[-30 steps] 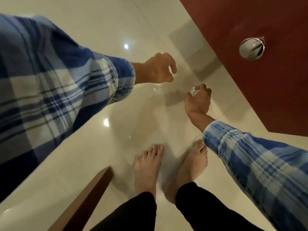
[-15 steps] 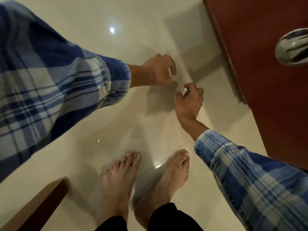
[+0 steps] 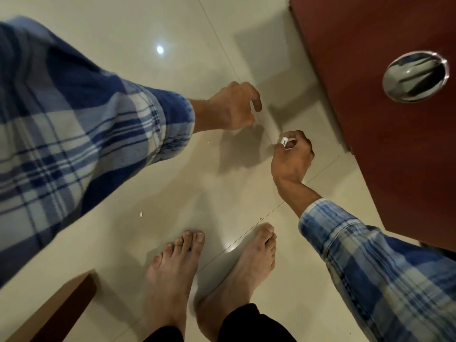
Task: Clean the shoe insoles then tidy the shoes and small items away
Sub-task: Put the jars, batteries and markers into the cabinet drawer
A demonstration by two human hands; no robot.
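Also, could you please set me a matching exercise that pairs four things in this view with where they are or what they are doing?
Things:
1. right hand
2. metal handle
3. white scrap
4. wooden edge

Places or states:
A. lying on the floor tiles
B. at the bottom left of the view
C. recessed in the red-brown door
D. pinching a small white printed item

Pairs: 1-D, 2-C, 3-A, 4-B.
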